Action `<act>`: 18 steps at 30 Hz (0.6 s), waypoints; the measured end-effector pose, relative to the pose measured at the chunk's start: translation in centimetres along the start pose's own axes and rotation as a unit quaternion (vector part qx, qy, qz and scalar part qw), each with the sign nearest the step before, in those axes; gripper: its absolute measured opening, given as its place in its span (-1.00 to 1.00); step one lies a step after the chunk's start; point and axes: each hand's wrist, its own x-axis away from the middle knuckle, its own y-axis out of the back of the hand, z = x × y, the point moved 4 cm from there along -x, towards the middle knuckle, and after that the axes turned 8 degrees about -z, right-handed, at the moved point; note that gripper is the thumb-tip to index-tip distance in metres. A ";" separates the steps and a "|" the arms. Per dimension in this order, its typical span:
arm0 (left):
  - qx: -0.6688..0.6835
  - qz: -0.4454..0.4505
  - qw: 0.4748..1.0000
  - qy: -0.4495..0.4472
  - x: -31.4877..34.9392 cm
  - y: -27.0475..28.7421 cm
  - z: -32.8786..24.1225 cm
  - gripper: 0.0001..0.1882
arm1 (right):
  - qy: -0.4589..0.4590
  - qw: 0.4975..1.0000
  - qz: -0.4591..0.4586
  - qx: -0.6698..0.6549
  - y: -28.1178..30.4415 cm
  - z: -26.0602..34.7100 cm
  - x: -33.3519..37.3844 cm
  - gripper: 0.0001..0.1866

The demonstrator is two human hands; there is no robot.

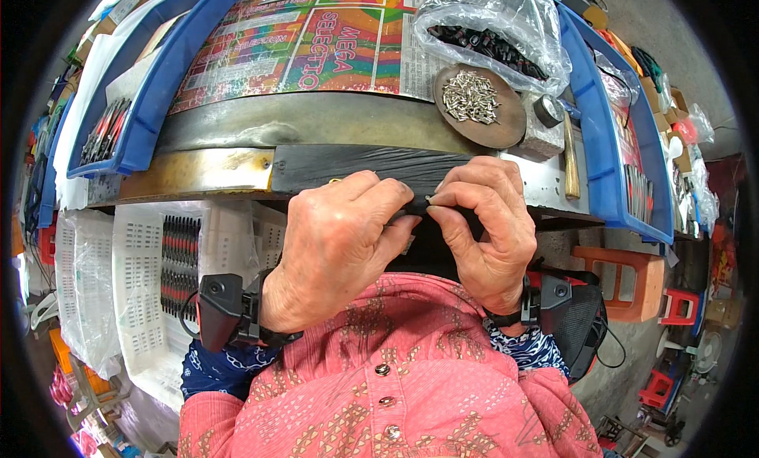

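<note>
My left hand (pixel 340 241) is closed at the front edge of the bench, thumb and forefinger pinching a small black piece (pixel 414 205) that my fingers mostly hide. Close beside it, my right hand (pixel 486 217) pinches a tiny silvery pin (pixel 428 199) between thumb and forefinger, at the end of the black piece. Both hands are just in front of a black ridged pad (pixel 356 164) fixed along the bench edge. Beyond my right hand, a round brown dish (pixel 506 124) holds a heap of small metal pins (pixel 470 97).
Blue bins (pixel 162 102) (pixel 609 142) with black-and-red pieces flank the bench. A plastic bag (pixel 490 19) of black parts lies behind the dish. At right are a metal block (pixel 542 140) and a wooden handle (pixel 571 162). A white basket (pixel 142 300) stands lower left, an orange stool (pixel 640 280) right.
</note>
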 end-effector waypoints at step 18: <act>-0.037 -0.048 0.997 -0.042 0.6 -0.2 -0.3 -0.78 | -0.320 0.918 -0.003 -0.234 -1.3 -0.8 1.6 -0.83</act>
